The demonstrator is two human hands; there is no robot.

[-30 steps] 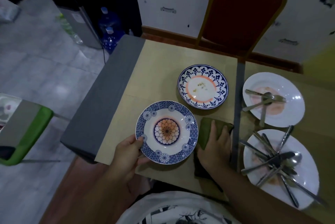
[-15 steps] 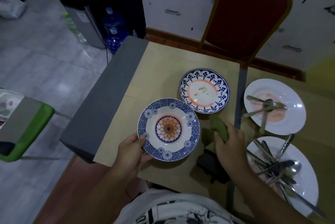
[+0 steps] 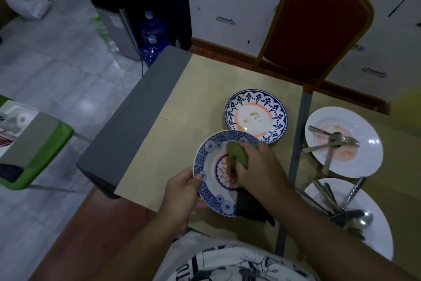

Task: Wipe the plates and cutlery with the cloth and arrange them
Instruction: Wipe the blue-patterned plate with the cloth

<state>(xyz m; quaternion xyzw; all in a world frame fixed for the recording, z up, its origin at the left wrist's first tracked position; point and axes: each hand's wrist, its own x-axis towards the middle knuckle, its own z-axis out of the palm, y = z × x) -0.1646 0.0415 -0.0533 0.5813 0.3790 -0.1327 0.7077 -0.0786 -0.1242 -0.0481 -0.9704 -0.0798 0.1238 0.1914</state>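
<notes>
A blue-rimmed plate [image 3: 206, 155] with a flower medallion in its well is gripped at its left rim by the left hand [image 3: 182, 194], the thumb laid on the upper face and the fingers curled beneath. The plate is held at the near middle of the table [image 3: 182, 121], over the beige mat. A green cloth [image 3: 238, 154] is bunched in the right hand [image 3: 259, 166], whose fingers are curled round it and pressed down onto the well and far rim of the plate. A darker part of the cloth is seen hanging below the wrist, across the plate's near right edge. Just behind the held plate a second plate [image 3: 256, 115] is set flat, with a dark blue floral border, an orange ring and small crumbs in its middle. The two rims overlap in the view, and whether they touch cannot be told. To the right, past a grey strip, two white plates are placed one behind the other. On the far white plate [image 3: 369, 160] a fork and other cutlery [image 3: 332, 141] are laid across a pinkish smear, with handles reaching over the rim. On the near white plate [image 3: 376, 237] a heap of cutlery [image 3: 337, 201] is piled. A red chair [image 3: 316, 30] with a gold frame is stood at the far side of the table.
</notes>
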